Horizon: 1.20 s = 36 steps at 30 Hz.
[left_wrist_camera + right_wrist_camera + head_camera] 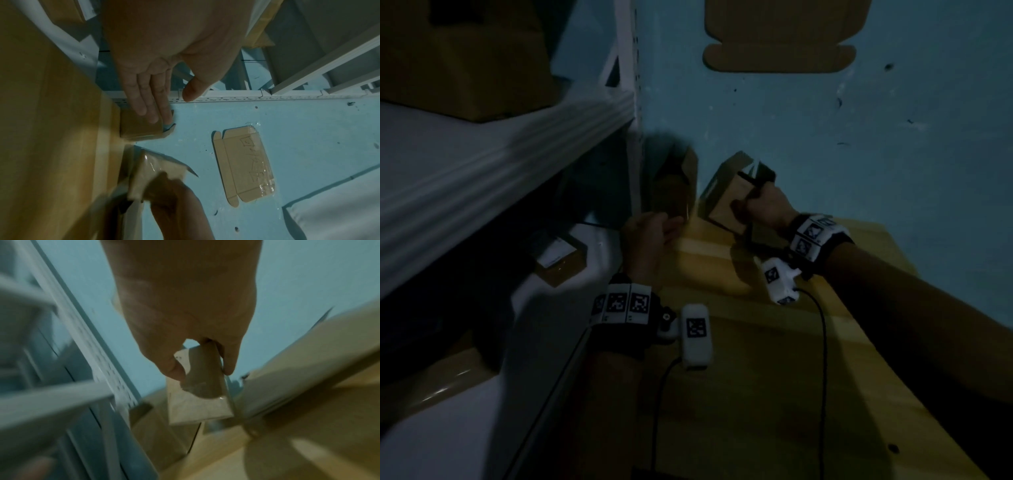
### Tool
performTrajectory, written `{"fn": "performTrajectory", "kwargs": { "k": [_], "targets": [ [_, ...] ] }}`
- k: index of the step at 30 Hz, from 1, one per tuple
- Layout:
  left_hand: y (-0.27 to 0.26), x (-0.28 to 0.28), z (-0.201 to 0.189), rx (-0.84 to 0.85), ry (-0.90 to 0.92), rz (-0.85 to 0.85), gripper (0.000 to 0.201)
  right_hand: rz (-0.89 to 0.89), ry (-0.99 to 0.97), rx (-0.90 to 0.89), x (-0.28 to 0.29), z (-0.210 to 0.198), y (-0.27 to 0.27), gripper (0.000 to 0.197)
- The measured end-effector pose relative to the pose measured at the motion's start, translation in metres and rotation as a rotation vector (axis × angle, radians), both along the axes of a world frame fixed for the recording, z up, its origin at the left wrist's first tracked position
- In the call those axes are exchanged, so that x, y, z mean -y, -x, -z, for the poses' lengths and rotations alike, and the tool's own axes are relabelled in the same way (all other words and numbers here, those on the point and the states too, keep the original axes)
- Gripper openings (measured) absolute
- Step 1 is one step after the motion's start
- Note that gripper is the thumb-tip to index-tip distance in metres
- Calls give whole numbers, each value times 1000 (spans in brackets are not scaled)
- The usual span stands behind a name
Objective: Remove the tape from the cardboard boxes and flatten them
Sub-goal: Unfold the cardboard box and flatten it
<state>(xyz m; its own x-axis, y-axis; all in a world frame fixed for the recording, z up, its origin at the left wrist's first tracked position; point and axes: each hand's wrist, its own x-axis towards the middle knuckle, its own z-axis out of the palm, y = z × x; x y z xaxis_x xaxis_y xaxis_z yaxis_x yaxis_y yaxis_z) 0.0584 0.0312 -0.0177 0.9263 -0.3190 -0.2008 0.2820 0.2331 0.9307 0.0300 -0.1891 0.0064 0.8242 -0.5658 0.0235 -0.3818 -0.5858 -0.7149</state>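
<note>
Wooden table [774, 394] below; blue floor [859, 137]; white shelving [482, 164] left.

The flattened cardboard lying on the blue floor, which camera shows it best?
The left wrist view: the flattened cardboard lies whole there, with handwriting under shiny tape. The head view catches only its lower part at the top edge, dim. The right wrist view does not show it.

From my head view, the flattened brown cardboard sheet [780, 37] at twelve o'clock is cut off by the top edge. My right wrist view is motion-blurred; the white metal shelf rack [61, 386] at nine o'clock smears.
</note>
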Motion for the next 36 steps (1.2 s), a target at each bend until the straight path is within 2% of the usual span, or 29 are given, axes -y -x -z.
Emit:
{"fn": "performTrajectory", "kwargs": {
  "k": [4,8,11,13,15,17,19,24,28,34,36],
  "targets": [
    [13,8,1,-2,-24,30,31,-11,-118,177,10,-4,63,35],
    [33,20,-1,3,-30,69,28,-45,-291,330,5,-5,122,21],
    [50,31,-5,18,-9,98,13,-34,-427,402,6,0,159,45],
    [57,40,-5,41,-8,98,20,-38,-467,429,6,6,182,51],
    [63,48,-2,70,-12,109,23,-35,-505,443,8,14,204,43],
    [71,54,1,112,-10,131,12,-43,-525,451,9,23,224,35],
    [82,59,1,181,-16,184,15,-68,-573,478,7,27,241,31],
    [99,70,8,278,14,293,28,-91,-733,541,3,29,260,43],
    [107,74,10,387,-25,374,25,-44,-775,556,8,42,259,47],
    [108,79,16,414,-58,394,21,37,-903,557,25,60,252,32],
    [105,78,18,416,-60,397,24,83,-918,562,30,60,249,39]
  ]
}}
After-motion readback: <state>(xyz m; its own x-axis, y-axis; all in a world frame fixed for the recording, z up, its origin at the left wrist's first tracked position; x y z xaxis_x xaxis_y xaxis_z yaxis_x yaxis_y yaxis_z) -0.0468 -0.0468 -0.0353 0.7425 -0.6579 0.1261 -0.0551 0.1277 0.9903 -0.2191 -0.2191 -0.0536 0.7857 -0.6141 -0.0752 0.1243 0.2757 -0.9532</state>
